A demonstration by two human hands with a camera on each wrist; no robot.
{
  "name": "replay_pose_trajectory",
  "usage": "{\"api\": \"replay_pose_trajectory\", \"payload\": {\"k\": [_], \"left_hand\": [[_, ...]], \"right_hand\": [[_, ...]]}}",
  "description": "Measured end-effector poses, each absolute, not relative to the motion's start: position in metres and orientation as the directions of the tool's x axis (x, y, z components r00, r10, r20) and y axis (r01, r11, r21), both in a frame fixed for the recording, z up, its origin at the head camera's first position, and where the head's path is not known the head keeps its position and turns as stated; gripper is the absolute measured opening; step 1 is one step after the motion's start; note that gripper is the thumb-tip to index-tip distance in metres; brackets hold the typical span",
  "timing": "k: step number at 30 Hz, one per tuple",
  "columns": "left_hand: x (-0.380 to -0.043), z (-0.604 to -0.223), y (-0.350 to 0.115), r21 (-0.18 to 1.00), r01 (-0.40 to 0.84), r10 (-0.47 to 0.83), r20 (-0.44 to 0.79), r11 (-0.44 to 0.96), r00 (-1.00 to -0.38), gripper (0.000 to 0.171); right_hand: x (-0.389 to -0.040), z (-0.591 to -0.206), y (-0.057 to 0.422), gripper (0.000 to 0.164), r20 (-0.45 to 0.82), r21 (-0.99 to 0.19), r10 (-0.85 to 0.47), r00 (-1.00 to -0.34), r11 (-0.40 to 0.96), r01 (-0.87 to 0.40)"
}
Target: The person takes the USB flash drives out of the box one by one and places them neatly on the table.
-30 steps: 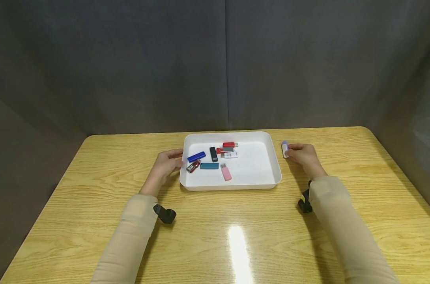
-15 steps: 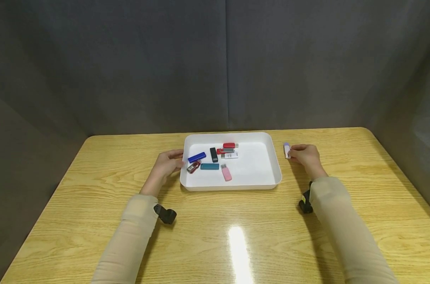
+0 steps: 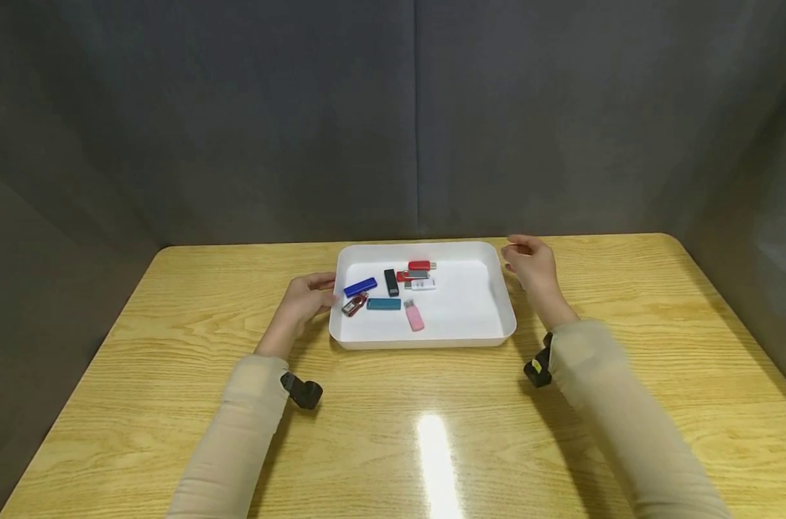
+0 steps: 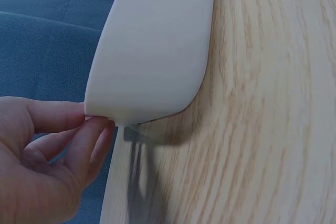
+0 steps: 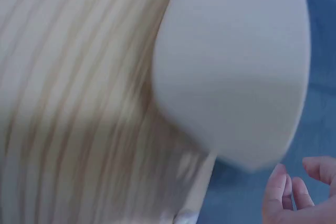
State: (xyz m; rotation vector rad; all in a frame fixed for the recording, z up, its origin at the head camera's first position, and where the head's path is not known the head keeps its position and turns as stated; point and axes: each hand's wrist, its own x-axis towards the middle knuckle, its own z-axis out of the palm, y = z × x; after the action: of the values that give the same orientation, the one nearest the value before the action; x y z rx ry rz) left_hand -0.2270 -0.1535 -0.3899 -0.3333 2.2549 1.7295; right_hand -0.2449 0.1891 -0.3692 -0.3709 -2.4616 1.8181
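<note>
head view: left hand (image 3: 304,299) clamps fingers on white tray (image 3: 467,310), mid-frame, bearing 8 usb sticks (image 3: 383,304); right hand (image 3: 531,265), thumb and fingers apart, hangs beside tray's upper right corner

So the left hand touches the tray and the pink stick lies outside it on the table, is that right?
Not quite: the pink stick lies inside the tray, as the head view shows. The left hand does touch the tray.

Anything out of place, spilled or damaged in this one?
One thing: a small pale item sits outside the white tray, while the USB sticks lie inside; it is too blurred and cut off to identify. No spill or damage shows.
</note>
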Motion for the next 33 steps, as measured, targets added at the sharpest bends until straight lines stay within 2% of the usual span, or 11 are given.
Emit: {"api": "replay_pose_trajectory", "payload": {"k": [7, 14, 21, 27, 33], "left_hand": [[-0.228, -0.388, -0.152, 0.905, -0.341, -0.005, -0.352, 0.255, -0.936, 0.055], [-0.227, -0.389, -0.152, 0.905, -0.351, -0.007, -0.36, 0.241, -0.933, 0.056], [-0.228, -0.389, -0.154, 0.903, -0.341, -0.016, -0.349, 0.263, -0.937, 0.055], [-0.228, -0.39, -0.155, 0.902, -0.343, -0.018, -0.35, 0.261, -0.936, 0.055], [-0.227, -0.391, -0.154, 0.902, -0.352, -0.019, -0.358, 0.249, -0.933, 0.056]], "right_hand": [[-0.241, -0.367, 0.151, 0.041, -0.092, -0.935, 0.056, -0.994, 0.339, 0.106], [-0.231, -0.376, 0.125, 0.04, -0.151, -0.9, -0.127, -0.98, 0.428, 0.083], [-0.226, -0.385, 0.107, 0.038, -0.209, -0.852, -0.185, -0.96, 0.516, 0.086], [-0.224, -0.394, 0.1, 0.034, -0.181, -0.851, -0.207, -0.961, 0.523, 0.048], [-0.221, -0.399, 0.095, 0.035, -0.203, -0.843, -0.204, -0.958, 0.535, 0.065]]}}
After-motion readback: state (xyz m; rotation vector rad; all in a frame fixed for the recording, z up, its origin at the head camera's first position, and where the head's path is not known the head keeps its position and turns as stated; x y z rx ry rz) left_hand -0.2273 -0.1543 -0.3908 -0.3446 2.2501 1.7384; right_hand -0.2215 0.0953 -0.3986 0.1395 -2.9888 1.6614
